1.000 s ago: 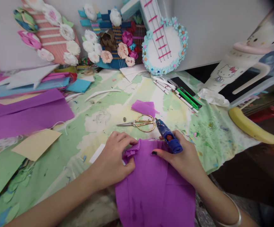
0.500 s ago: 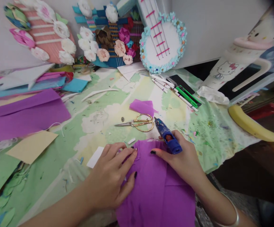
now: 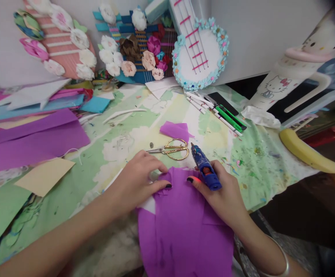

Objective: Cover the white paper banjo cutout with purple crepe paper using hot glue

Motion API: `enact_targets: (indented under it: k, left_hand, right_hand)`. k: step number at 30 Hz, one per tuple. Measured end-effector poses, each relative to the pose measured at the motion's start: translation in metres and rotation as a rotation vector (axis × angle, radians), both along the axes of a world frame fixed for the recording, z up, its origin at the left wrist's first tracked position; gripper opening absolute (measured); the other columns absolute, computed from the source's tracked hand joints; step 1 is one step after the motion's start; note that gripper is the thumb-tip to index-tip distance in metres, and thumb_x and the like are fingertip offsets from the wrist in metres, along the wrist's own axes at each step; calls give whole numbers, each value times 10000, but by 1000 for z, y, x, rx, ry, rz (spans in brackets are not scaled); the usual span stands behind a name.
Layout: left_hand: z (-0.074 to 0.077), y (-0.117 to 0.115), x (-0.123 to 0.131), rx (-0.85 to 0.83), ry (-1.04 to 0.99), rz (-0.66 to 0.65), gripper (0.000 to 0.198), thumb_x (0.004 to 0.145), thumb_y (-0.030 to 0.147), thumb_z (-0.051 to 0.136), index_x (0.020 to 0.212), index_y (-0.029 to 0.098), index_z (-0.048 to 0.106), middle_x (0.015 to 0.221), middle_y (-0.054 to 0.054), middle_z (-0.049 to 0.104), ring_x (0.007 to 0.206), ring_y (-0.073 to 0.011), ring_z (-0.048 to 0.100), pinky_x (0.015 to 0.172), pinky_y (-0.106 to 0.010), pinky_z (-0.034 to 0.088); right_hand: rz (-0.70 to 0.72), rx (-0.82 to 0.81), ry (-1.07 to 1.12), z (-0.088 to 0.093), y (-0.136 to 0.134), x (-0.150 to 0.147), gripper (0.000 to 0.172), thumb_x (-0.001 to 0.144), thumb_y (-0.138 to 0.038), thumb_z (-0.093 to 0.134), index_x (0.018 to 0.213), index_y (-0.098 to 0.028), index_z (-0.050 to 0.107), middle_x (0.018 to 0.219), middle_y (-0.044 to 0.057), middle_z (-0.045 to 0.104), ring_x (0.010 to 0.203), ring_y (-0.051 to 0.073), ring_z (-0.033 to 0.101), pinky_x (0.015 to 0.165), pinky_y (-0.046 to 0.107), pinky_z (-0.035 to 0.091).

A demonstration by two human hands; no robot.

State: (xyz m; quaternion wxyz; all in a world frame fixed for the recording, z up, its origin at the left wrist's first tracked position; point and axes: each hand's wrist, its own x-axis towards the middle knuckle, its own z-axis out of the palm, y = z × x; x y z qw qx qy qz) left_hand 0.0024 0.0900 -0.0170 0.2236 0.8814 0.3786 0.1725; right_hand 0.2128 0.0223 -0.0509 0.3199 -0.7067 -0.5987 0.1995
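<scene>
Purple crepe paper (image 3: pixel 181 227) lies over a white sheet, whose corner (image 3: pixel 148 206) shows at the left. My left hand (image 3: pixel 137 177) pinches the paper's upper left edge, thumb on top and fingers behind. In my right hand (image 3: pixel 226 194) is a blue hot glue gun (image 3: pixel 204 167), its nozzle pointing up and away. The right thumb, lit red by the gun, rests against the upper right of the purple paper. Just beyond the hands are gold-handled scissors (image 3: pixel 176 149) and a small purple scrap (image 3: pixel 175 130).
Green cutter knives (image 3: pixel 228 117) and white markers (image 3: pixel 202 102) lie behind. A tumbler (image 3: pixel 283 82) and a banana (image 3: pixel 309 150) are on the right. Flower-trimmed paper guitars (image 3: pixel 200 54) lean at the back. Purple paper (image 3: pixel 34 140) and a beige card (image 3: pixel 44 177) lie left.
My left hand has turned from lying over the paper's left side to pinching its upper edge. The white corner under the paper now shows. My right hand has barely moved.
</scene>
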Motion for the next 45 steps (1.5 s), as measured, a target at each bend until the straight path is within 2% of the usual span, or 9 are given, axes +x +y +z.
enact_targets:
  k: [5, 9, 15, 18, 23, 29, 33, 39, 45]
  left_hand:
    - [0, 17, 8, -178, 140, 38, 314, 680, 258, 724, 982, 209, 656, 973, -27, 677, 935, -230, 569, 788, -347, 456]
    - [-4, 24, 8, -327, 113, -30, 251, 688, 283, 708, 931, 220, 705, 954, -26, 697, 909, -221, 606, 774, -313, 456]
    - [2, 24, 10, -750, -18, 34, 271, 837, 313, 499, 900, 151, 707, 822, -50, 699, 705, -169, 606, 608, -267, 446]
    - [3, 23, 10, -813, -37, 64, 222, 793, 284, 548, 849, 140, 707, 751, -41, 684, 639, -150, 581, 560, -249, 422]
    - [-4, 19, 8, -677, -38, 93, 151, 741, 235, 601, 812, 159, 710, 683, -14, 657, 611, -133, 562, 545, -239, 409]
    - [-7, 14, 8, -441, -38, 58, 140, 759, 179, 593, 771, 201, 731, 762, -9, 689, 722, -153, 608, 670, -272, 466]
    - [-11, 6, 6, -125, 41, -43, 198, 837, 187, 551, 825, 226, 744, 766, -25, 684, 781, -180, 570, 722, -323, 459]
    - [-20, -23, 2, 397, 132, -42, 245, 905, 163, 467, 997, 141, 693, 861, -105, 635, 848, -233, 490, 756, -421, 458]
    - [-21, -55, -7, 465, 158, -90, 266, 915, 106, 405, 1029, 51, 640, 933, -145, 605, 895, -231, 511, 781, -380, 501]
  right_hand:
    - [16, 36, 35, 0, -3, -1, 284, 777, -448, 614, 801, -217, 451, 661, -23, 559, 578, 148, 504, 539, 252, 341]
    - [25, 52, 108, 0, -5, 1, 215, 805, -385, 593, 844, -214, 469, 730, -10, 595, 637, 154, 537, 580, 257, 365]
    - [38, 68, 186, -1, -11, -1, 168, 824, -336, 576, 881, -219, 471, 756, -12, 595, 660, 154, 543, 595, 254, 376]
    - [54, 67, 189, 0, -13, -4, 150, 824, -311, 571, 882, -220, 467, 758, -9, 597, 662, 155, 551, 591, 251, 377]
    - [67, 84, 169, 0, -15, -5, 144, 820, -301, 573, 876, -224, 464, 736, -15, 579, 641, 153, 540, 574, 245, 372]
    - [78, 83, 128, -1, -16, -6, 142, 820, -293, 568, 875, -229, 454, 734, -17, 567, 632, 154, 528, 571, 246, 361]
    - [72, 78, 105, -2, -16, -7, 143, 808, -265, 571, 859, -234, 441, 708, -30, 541, 606, 146, 502, 561, 242, 347]
    - [71, 52, 76, -2, -17, -7, 147, 789, -238, 564, 868, -238, 439, 688, -33, 539, 587, 149, 496, 548, 241, 339]
    - [75, 56, 57, -2, -18, -7, 158, 772, -218, 551, 871, -242, 430, 684, -35, 552, 584, 158, 504, 542, 245, 340]
